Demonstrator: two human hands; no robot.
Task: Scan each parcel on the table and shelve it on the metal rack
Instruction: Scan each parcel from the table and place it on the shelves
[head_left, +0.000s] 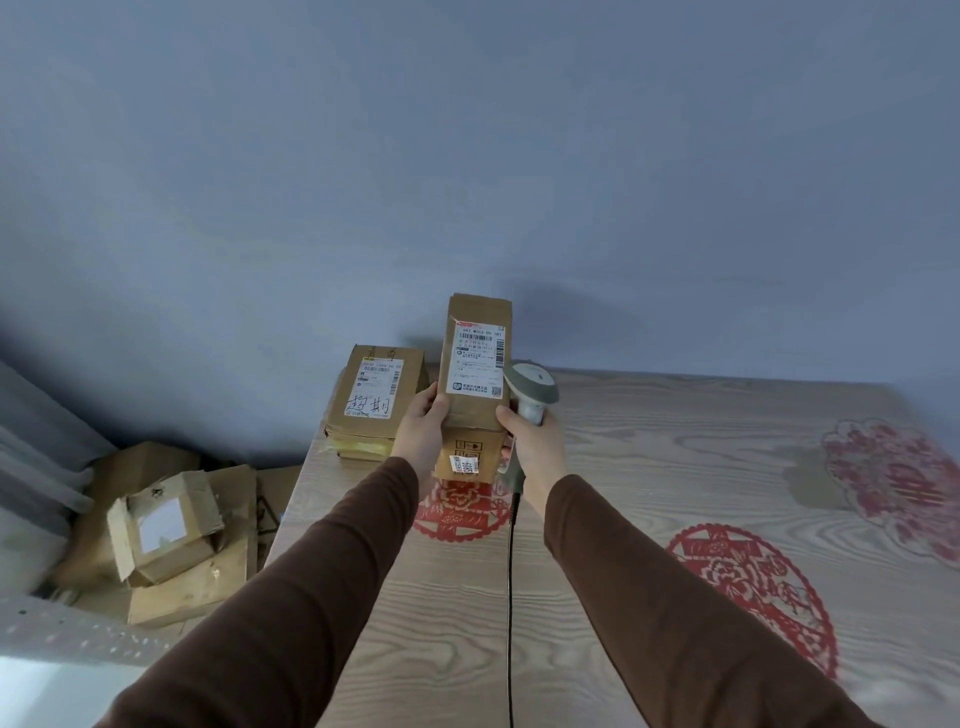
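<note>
Parcel (477, 364), label up, gripped by left hand (418, 436) above desk (649, 467); right hand (535, 452) grips scanner (532, 389) and steadies it; scanning apparently underway, shelving pending; another parcel (375, 400) waits on desk.

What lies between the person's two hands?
In the head view, the raised parcel, gripped by the left hand, fills the gap to the right hand holding the scanner.
</note>
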